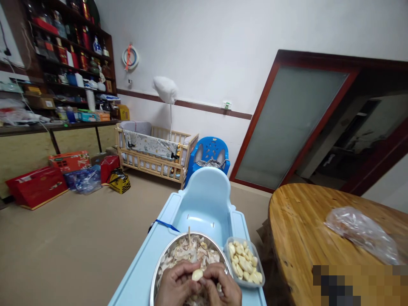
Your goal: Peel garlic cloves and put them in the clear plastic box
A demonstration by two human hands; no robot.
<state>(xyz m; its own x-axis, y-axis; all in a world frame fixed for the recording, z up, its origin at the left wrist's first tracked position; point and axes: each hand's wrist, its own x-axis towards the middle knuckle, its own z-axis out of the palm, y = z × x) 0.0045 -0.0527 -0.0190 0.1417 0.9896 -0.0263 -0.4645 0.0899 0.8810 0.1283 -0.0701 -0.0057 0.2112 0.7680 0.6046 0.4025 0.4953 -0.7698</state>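
A pale, peeled garlic clove (197, 275) sits between the fingertips of both hands, above a metal bowl (155, 272). My left hand (179, 284) pinches the clove from its left side. From the right, the thumb and finger of my right hand (221, 285) close on it too. Papery garlic skins (181, 250) fill the bowl, and a thin stick rises from them. Just right of the bowl stands a clear plastic container (262, 278) holding many peeled garlic cloves (244, 261). Both vessels rest on the tray of a light blue child's high chair (140, 259).
A round wooden table (296, 225) stands at the right, with a crumpled plastic bag (360, 229) on it. Beyond the high chair are a blue child seat (210, 146) and a wooden crib (149, 163). Red bags and boxes (38, 185) lie on the floor at left, below a cluttered counter.
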